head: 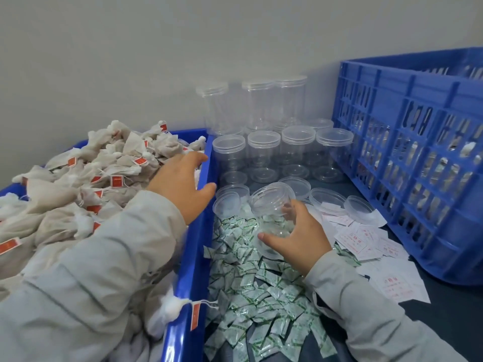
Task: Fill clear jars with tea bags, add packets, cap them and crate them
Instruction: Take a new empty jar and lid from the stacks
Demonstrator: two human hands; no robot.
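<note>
Right hand (300,240) curled round a clear, uncapped plastic jar (273,212), thumb on the near side, fingers wrapped behind the wall; jar tilted with its open mouth up and away, held low over a heap of small white-and-green paper packets (261,288) spread on the dark table (454,309). Left hand (183,184) spread, fingers loose and apart, reaching over a pile of beige mesh tea bags with red tags (86,178) in a shallow blue plastic bin (193,257); fingertips near the bin's far right corner, gripping nothing visible (contact with the tea bags under the palm impossible to tell). One tea bag draped over the bin's near right rim, red tag dangling outside. Behind the held jar, rows of empty clear jars with lids on (264,142), taller stacked ones against the grey wall (130,61). Loose clear round lids (328,199) lying between jars and packets. Flat white sachets with red print (366,241) scattered just right of the green packets. Tall blue slatted plastic crate (418,152) at far right, contents dimly seen through the slats. Pale grey sleeves (104,283) on both arms.
</note>
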